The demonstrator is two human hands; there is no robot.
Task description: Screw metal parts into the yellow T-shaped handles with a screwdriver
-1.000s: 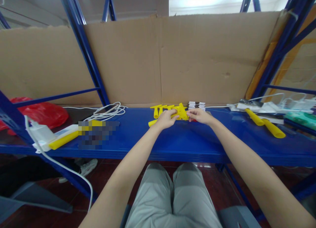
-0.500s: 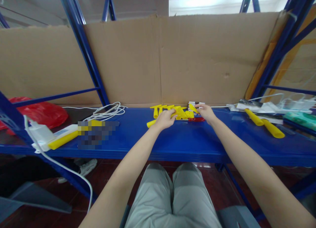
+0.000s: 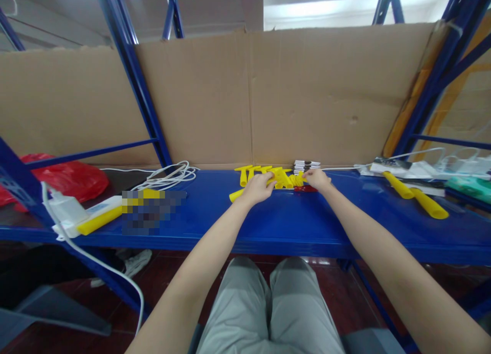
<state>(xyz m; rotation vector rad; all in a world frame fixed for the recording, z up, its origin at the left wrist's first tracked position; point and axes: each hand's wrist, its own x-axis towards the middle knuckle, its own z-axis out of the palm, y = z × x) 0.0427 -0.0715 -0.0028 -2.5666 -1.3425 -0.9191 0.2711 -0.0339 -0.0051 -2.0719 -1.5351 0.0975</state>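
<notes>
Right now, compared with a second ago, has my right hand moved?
Yes. Judged against the vertical cardboard seam, your right hand has moved to the right, farther from the seam.

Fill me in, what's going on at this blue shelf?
A seated person is handling yellow parts on the blue shelf with both bare hands. The left hand grips a yellow handled piece. The right hand has its fingertips at the small yellow pieces; whether it grips one is unclear. Yellow T-shaped pieces lie near the cardboard behind.
</notes>
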